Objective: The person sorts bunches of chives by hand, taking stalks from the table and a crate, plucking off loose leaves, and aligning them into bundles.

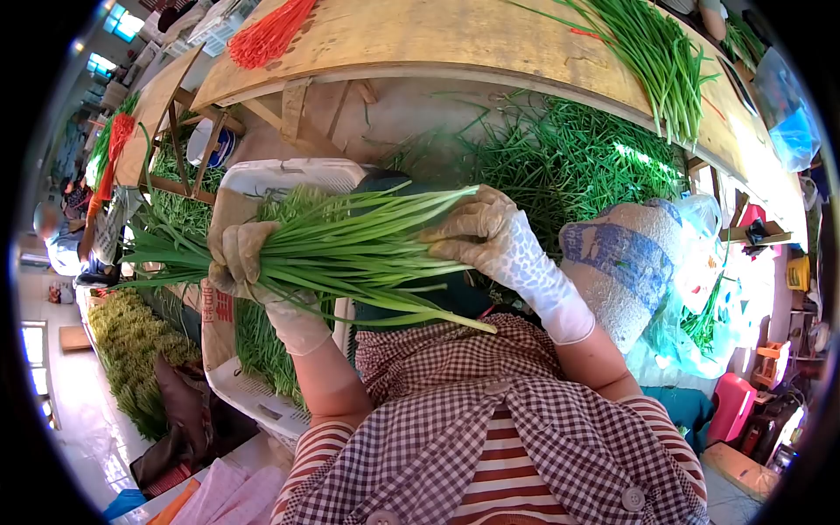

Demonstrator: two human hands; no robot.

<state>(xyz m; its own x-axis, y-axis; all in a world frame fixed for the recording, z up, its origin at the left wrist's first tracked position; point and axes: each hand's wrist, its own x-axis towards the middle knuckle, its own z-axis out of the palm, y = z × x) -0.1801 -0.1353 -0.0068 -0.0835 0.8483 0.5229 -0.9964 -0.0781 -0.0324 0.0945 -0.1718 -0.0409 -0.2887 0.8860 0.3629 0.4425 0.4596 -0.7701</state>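
A loose bunch of garlic chives lies across the front of my body, green leaf tips to the left and pale stem ends to the right. My left hand, in a stained pale glove, is wrapped round the leafy part. At the other end my right hand, gloved with a blue-patterned cuff, pinches some of the pale stem ends between thumb and fingers. One thick stem hangs lower than the rest. Beneath the bunch stands a white plastic crate with more chives inside.
A wooden table ahead bears red ties and a chive pile. Loose greens cover the floor beneath. A stuffed woven sack stands at right, a bucket beyond the crate. Another person is at far left.
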